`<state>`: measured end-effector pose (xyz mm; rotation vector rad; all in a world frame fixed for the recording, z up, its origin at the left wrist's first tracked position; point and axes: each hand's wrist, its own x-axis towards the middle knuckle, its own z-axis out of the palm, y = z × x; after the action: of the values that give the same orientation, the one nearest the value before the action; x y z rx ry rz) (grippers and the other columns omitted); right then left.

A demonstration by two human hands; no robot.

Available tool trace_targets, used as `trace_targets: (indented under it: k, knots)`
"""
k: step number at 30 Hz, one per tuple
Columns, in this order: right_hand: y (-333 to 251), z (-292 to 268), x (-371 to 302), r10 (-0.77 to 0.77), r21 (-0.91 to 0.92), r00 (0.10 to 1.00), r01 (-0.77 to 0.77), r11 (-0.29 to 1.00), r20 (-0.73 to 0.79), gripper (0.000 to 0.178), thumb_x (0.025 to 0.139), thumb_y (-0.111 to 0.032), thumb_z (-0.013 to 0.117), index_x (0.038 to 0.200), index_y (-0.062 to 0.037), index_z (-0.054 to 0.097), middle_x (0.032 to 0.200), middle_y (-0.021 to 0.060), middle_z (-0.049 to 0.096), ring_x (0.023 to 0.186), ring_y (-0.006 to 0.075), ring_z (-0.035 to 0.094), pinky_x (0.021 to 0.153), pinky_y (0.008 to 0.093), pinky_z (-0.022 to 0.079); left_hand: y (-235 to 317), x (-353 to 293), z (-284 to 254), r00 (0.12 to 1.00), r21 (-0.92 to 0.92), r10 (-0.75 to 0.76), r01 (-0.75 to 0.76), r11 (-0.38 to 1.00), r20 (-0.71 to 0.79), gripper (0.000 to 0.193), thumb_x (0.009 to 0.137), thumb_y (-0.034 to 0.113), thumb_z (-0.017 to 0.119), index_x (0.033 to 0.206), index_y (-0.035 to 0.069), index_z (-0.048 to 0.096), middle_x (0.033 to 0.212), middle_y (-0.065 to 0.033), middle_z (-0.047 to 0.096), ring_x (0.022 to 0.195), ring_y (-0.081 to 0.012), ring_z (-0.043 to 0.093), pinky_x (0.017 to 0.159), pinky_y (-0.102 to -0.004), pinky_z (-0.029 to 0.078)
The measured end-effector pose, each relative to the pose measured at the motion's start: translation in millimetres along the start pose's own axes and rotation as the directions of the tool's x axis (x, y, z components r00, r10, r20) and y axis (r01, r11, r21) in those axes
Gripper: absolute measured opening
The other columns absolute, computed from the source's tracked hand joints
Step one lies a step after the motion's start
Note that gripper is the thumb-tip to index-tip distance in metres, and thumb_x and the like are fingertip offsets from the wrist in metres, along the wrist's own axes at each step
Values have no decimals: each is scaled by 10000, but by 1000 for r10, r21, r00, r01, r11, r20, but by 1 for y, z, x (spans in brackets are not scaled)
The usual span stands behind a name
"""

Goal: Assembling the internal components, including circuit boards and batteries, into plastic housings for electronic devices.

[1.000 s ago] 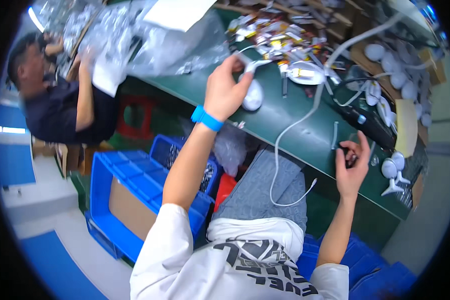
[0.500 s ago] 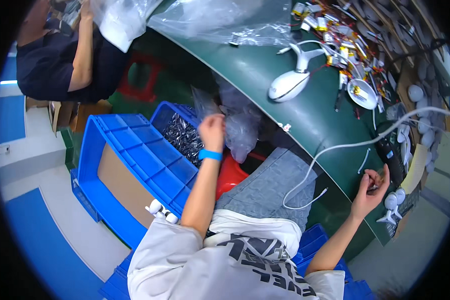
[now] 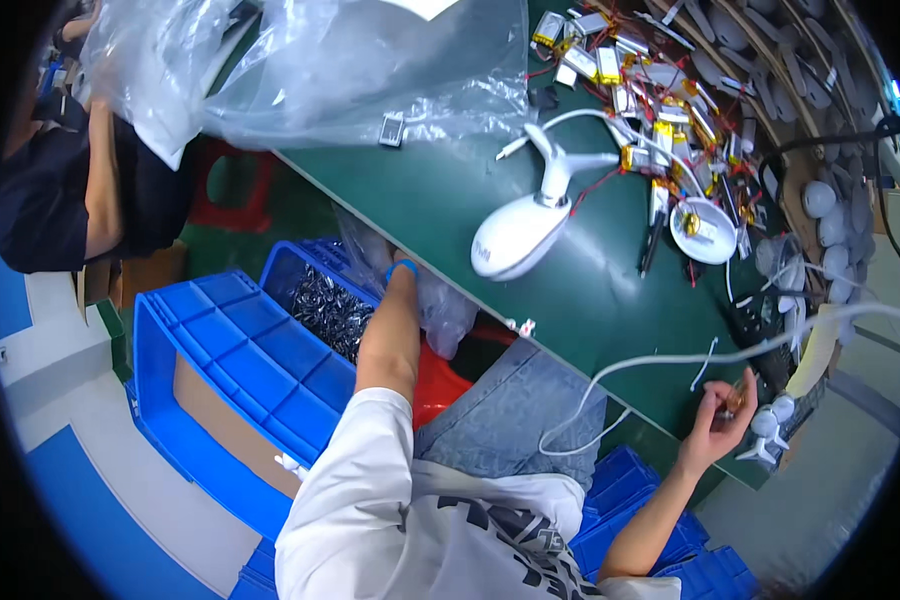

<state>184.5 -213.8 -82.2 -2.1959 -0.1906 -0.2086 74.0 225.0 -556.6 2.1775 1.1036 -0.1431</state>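
Here, the table (image 3: 610,300) hides the left fingers, grip unreadable; right fingers (image 3: 708,406) curl around a blurred item (image 3: 734,400).

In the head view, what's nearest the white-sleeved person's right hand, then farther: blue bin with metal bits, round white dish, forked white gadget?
1. round white dish: ahead, on the table
2. forked white gadget: left and ahead, on table
3. blue bin with metal bits: far left
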Motion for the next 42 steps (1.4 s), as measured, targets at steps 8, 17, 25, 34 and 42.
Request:
trace_targets:
  k: [8, 17, 25, 34, 42]
  knots:
    - [1, -6, -2, 89, -3, 995, -90, 996, -34, 559, 883, -109, 627, 1374, 39, 404, 835, 72, 599, 788, 123, 537, 744, 237, 411, -30, -124, 19, 996, -122, -77, 72, 990, -35, 333, 803, 280, 671, 997, 10, 655, 940, -229, 693, 950, -413, 655, 794, -453, 531]
    - [2, -3, 3, 80, 15, 997, -80, 997, 9, 499, 887, -64, 595, 1340, 58, 424, 850, 85, 602, 793, 122, 538, 754, 235, 418, 8, -56, 24, 964, -268, -227, 184, 946, -137, 321, 802, 276, 672, 978, 8, 655, 929, -228, 693, 936, -407, 659, 782, -448, 532]
    - [-5, -2, 4, 22, 28, 999, -22, 999, 30, 445, 875, -27, 573, 1299, 53, 463, 870, 103, 641, 767, 124, 570, 723, 224, 434, 41, -23, 34, 930, -449, -314, 202, 870, -191, 311, 801, 272, 672, 961, 6, 655, 920, -227, 694, 924, -401, 663, 772, -444, 533]
    - [-8, -6, 2, 55, 84, 998, -59, 995, 40, 430, 893, -62, 584, 1301, 38, 490, 859, 79, 602, 809, 132, 560, 792, 248, 424, 21, -28, 5, 865, -537, -433, 247, 807, -254, 300, 800, 267, 672, 942, 4, 655, 910, -227, 694, 909, -395, 667, 760, -440, 533]
    - [-27, -16, -9, 279, 671, 926, -40, 740, -253, 558, 879, -84, 649, 1343, 82, 387, 689, 6, 483, 651, 87, 469, 608, 217, 369, 125, -133, -151, 965, -689, -241, 243, 683, 102, 211, 886, 148, 611, 1041, 5, 610, 809, -98, 653, 687, -211, 647, 625, -340, 531]
